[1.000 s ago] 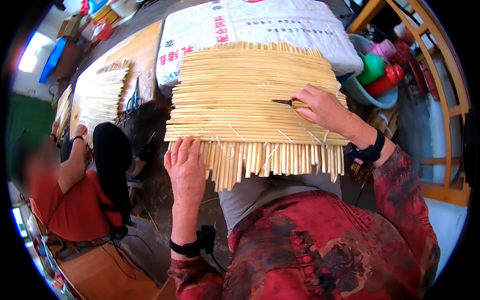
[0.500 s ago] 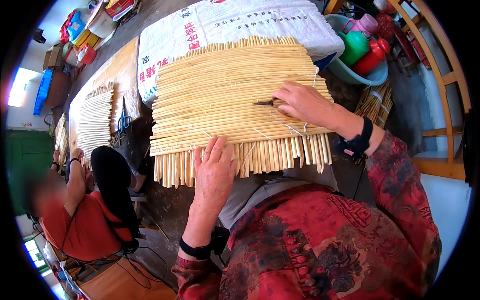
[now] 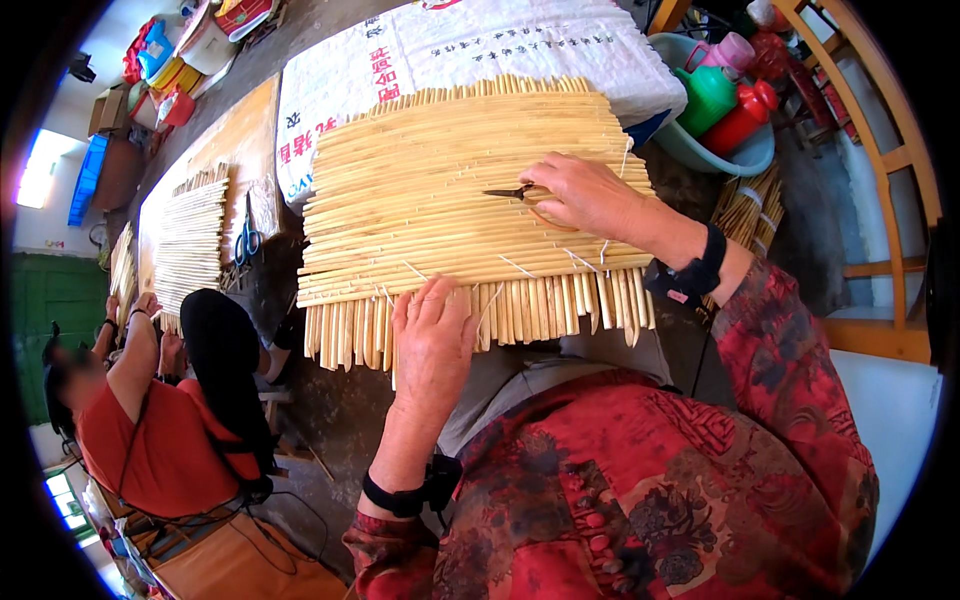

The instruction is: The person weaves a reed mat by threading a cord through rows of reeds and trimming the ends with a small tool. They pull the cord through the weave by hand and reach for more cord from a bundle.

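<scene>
White-sheeted desk bearing the far part of a flat, straw-yellow stalk mat, its near edge above a grey-clad lap.
Seated person in red top, at left; light-blue plastic basin holding pink, green and red vessels, just beyond the mat's far right corner; left hand, fingers together on the near edge, much as half a second ago, masking some stalk ends, grip unclear; right hand, shifted slightly leftward since then, curled round dark-bladed scissors over the mat, hiding stalks beneath; short white threads along the near rows.
</scene>
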